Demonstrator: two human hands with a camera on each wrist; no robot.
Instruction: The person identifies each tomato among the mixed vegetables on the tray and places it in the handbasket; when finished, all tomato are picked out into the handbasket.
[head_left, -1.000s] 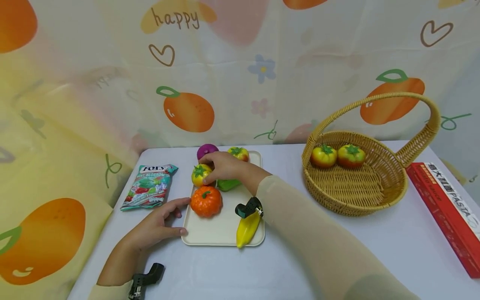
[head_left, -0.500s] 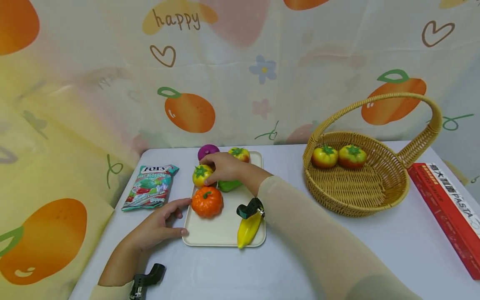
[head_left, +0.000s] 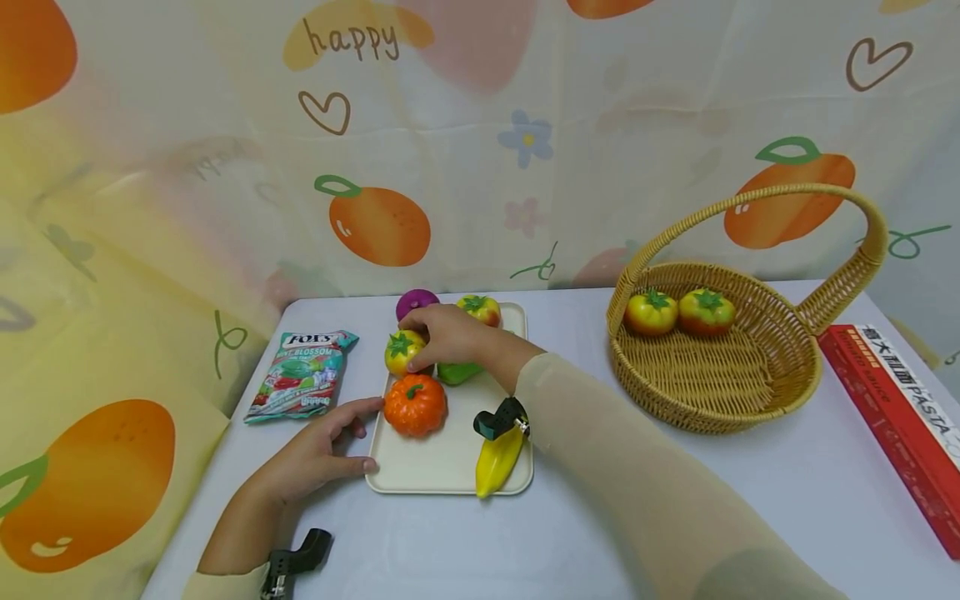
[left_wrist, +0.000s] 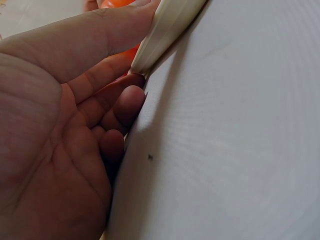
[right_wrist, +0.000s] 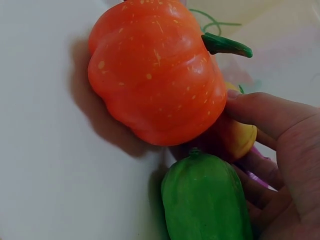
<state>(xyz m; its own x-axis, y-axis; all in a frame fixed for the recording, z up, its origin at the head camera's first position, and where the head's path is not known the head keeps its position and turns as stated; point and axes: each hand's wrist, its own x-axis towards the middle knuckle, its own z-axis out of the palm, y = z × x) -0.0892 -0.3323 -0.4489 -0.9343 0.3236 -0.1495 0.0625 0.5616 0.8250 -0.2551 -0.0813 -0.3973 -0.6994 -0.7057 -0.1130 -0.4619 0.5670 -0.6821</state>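
See white fruit-print fabric backdrop [head_left: 615, 167] behind white cloth-covered table [head_left: 450, 550]. On table's R side, see tan woven oval basket w/ tall handle [head_left: 678, 410]. Nr ctr, see cream rectangular shallow tray [head_left: 412, 465], same spot as 1 s ago; whole view shifted only v. slightly since. Far R, see long red cardboard PASTA box [head_left: 907, 433]; L of tray, teal shiny candy bag [head_left: 300, 379].

At tray's L rim, see left hand [head_left: 311, 454], thumb & index spread apart, both touching rim, other fingers loosely curled; pose unchanged. Over tray's back half, see right hand [head_left: 447, 335], thumb & fingers clamped on yellow-red round tomato w/ green leaves [head_left: 402, 350], same grip as 1 s ago. Find that tomato at tray's L edge, behind orange ribbed pumpkin [head_left: 415, 406]; can't tell if lifted.

Also on tray: yellow curved banana [head_left: 498, 462] front R, smooth green veg [head_left: 459, 372] partly under right hand, 2nd tomato [head_left: 483, 311] at back. Nr back-L corner, purple round onion [head_left: 417, 301]. In basket, 2 similar tomatoes [head_left: 651, 313], side by side.
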